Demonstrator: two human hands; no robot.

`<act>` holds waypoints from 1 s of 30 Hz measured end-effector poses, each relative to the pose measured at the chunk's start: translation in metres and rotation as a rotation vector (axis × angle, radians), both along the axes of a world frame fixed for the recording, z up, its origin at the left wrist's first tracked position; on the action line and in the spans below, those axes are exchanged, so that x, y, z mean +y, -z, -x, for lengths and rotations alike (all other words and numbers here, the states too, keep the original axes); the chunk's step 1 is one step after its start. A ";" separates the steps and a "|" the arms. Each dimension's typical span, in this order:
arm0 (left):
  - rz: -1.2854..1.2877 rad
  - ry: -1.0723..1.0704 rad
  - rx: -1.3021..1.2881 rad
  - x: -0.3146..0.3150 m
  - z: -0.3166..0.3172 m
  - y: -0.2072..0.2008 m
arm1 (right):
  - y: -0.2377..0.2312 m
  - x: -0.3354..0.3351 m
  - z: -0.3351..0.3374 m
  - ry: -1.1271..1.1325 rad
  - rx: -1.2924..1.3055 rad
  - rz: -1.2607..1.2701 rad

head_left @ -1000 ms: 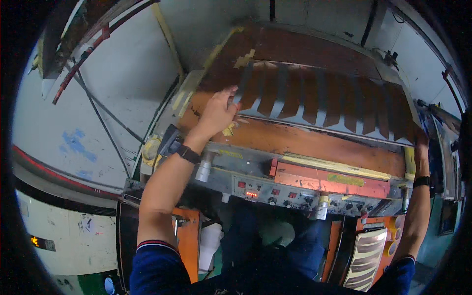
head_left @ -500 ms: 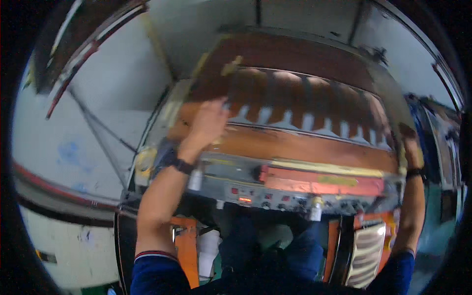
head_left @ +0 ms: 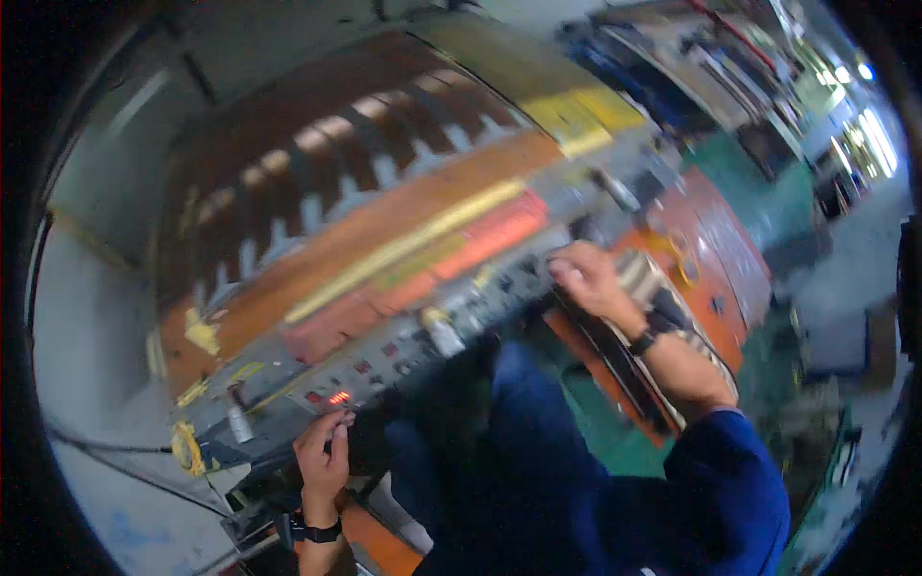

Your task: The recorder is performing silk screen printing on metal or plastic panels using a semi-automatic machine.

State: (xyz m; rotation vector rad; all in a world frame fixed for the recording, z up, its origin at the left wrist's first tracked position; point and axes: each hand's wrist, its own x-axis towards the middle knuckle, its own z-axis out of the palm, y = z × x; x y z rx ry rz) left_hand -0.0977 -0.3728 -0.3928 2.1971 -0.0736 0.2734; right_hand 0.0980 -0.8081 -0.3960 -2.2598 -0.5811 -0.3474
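My left hand point(head_left: 323, 453) is at the front edge of a grey control panel point(head_left: 389, 372), just below a lit red display point(head_left: 339, 396). Its thumb stands apart from its bent fingers, and I see nothing held in it. Near the panel's right end is my right hand point(head_left: 591, 278), its fingers curled closed; whether anything lies inside them is hidden. Behind the panel stretches a brown machine bed point(head_left: 423, 211) bearing a patterned sheet point(head_left: 331, 134) with dark strips and pale, flared shapes in a row. Motion blurs much of the picture.
White cylinders point(head_left: 445, 336) stick out along the panel's front. A red strip point(head_left: 495, 230) with a yellow edge runs above the switches. Right of the machine sits an orange surface point(head_left: 706, 317) with a yellow tape roll point(head_left: 684, 264). Stacked flat boards point(head_left: 672, 67) stand at far right.
My view has swung to the right and tilted. My left hand has come off the bed's left side down to the panel; my right hand has moved from the machine's right side to the panel's right end.
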 end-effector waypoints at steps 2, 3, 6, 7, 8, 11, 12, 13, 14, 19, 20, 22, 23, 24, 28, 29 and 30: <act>0.126 0.020 0.137 -0.012 0.012 0.030 | 0.069 -0.008 0.033 -0.105 0.027 0.086; 0.116 0.046 0.174 -0.019 0.017 0.034 | 0.097 -0.020 0.051 -0.106 0.085 0.185; 0.071 0.094 0.199 -0.039 0.024 0.029 | 0.130 -0.067 0.080 0.064 0.049 0.400; 0.068 0.107 0.221 -0.042 0.025 0.031 | 0.129 -0.076 0.084 0.213 0.085 0.466; 0.066 0.117 0.243 -0.045 0.025 0.033 | 0.147 -0.093 0.083 0.296 0.024 0.509; 0.092 0.099 0.324 -0.053 0.023 0.036 | 0.193 -0.140 0.065 0.343 0.087 0.675; 0.105 0.096 0.337 -0.056 0.023 0.038 | 0.195 -0.145 0.058 0.308 0.123 0.706; 0.117 0.093 0.350 -0.059 0.023 0.040 | 0.198 -0.149 0.051 0.274 0.158 0.737; 0.130 0.090 0.363 -0.063 0.022 0.041 | 0.201 -0.152 0.046 0.239 0.194 0.768; 0.022 0.166 0.334 -0.074 0.016 0.037 | 0.200 -0.154 0.040 0.221 0.210 0.883; 0.002 0.174 0.333 -0.076 0.014 0.036 | 0.205 -0.156 0.046 0.222 0.158 0.886; 0.013 0.165 0.368 -0.082 0.011 0.031 | 0.206 -0.157 0.053 0.221 0.080 0.914; 0.018 0.162 0.385 -0.084 0.009 0.030 | 0.206 -0.156 0.055 0.217 0.056 0.936; 0.024 0.169 0.385 -0.087 0.008 0.030 | 0.205 -0.156 0.057 0.214 0.031 0.960; 0.039 0.196 0.397 -0.096 0.000 0.032 | 0.208 -0.162 0.050 0.154 0.086 0.876; 0.040 0.202 0.403 -0.099 -0.002 0.032 | 0.206 -0.162 0.050 0.148 0.121 0.875; 0.034 0.212 0.392 -0.102 -0.004 0.033 | 0.205 -0.163 0.050 0.141 0.159 0.875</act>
